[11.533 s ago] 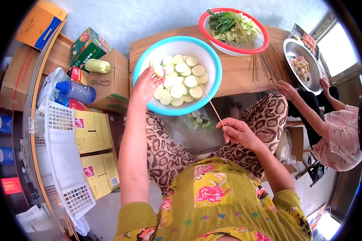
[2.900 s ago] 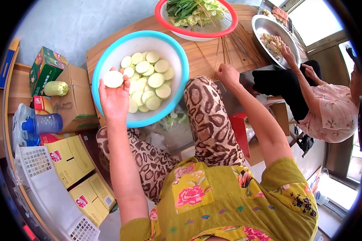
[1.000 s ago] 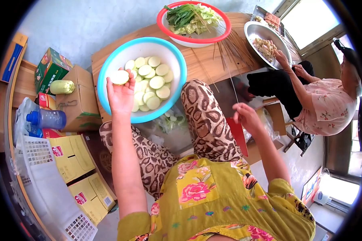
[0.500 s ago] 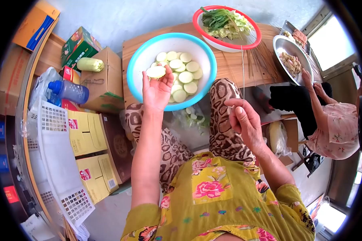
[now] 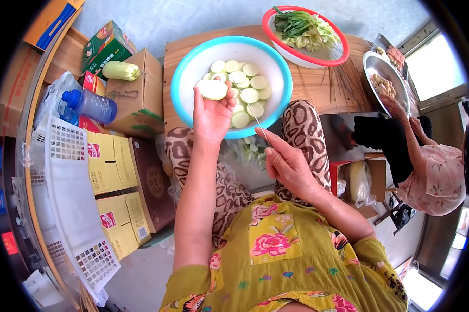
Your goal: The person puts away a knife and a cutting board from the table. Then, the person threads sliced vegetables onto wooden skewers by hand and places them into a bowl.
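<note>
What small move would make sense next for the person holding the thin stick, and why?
Probably bring the tip of the thin stick to the pale slice: the right hand aims the stick over the blue-rimmed bowl, while the left hand holds the slice up, with no stick visible through it.

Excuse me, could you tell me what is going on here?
A seated person's left hand holds at least one pale vegetable slice over the blue-rimmed basin, where more loose slices lie. The right hand grips a thin skewer angled toward the basin; no slice is visibly threaded on it. At the person's right, a co-worker's hand is at a metal bowl of chopped food.
</note>
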`<action>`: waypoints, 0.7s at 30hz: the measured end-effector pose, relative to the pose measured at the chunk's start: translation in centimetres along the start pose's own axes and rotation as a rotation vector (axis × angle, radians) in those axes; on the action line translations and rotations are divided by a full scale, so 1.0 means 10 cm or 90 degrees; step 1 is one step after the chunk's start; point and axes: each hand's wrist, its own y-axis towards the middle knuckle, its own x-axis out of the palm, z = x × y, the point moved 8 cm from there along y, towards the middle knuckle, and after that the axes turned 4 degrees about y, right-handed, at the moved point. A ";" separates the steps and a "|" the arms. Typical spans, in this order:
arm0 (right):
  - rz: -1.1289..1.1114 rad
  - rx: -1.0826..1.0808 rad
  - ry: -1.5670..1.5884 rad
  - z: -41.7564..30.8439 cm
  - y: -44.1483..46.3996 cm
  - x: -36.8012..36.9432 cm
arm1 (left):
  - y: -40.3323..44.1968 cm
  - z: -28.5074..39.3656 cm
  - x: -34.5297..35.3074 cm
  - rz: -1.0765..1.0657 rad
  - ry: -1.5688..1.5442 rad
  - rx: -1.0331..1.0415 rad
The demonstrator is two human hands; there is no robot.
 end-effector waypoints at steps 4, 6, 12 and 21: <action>-0.019 0.015 -0.088 -0.03 0.03 0.02 | -0.02 0.00 0.01 0.010 -0.013 -0.003; -0.027 0.001 -0.139 -0.03 0.04 0.02 | -0.02 0.00 0.02 0.004 -0.006 0.002; -0.020 0.016 -0.152 -0.03 0.05 0.01 | -0.01 0.00 0.01 -0.007 0.001 0.004; -0.019 0.015 -0.145 0.01 0.08 -0.01 | 0.00 -0.01 -0.01 -0.027 -0.013 -0.001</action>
